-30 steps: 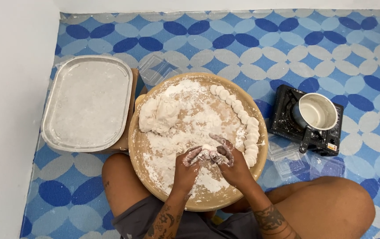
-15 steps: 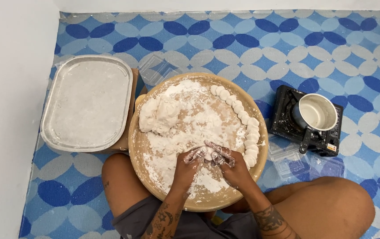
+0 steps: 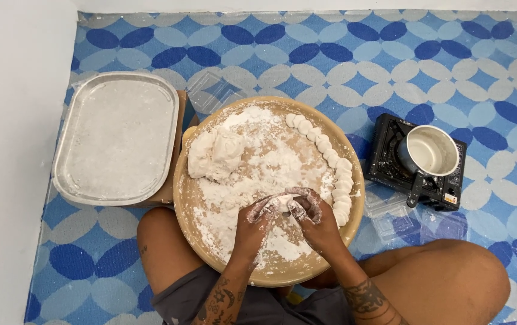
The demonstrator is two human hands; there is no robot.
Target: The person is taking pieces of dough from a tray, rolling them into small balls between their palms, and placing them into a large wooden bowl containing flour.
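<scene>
A big round wooden tray (image 3: 195, 204) dusted with flour sits between my knees. My left hand (image 3: 252, 225) and my right hand (image 3: 312, 219) meet over its near middle, fingers floury, pinching a small piece of white dough (image 3: 284, 201) between them. A larger lump of dough (image 3: 213, 153) lies at the tray's far left. Several small round dough pieces (image 3: 334, 165) line the tray's right rim in a curved row.
A floured rectangular metal tray (image 3: 117, 138) rests on a low wooden stand to the left. To the right, a pot (image 3: 430, 150) sits on a small black portable stove (image 3: 391, 153). Clear plastic lids (image 3: 213, 90) lie on the blue patterned mat. A white wall runs along the left.
Both hands have stayed over the same spot, fingers working the small dough piece; the right hand has curled further over it.
</scene>
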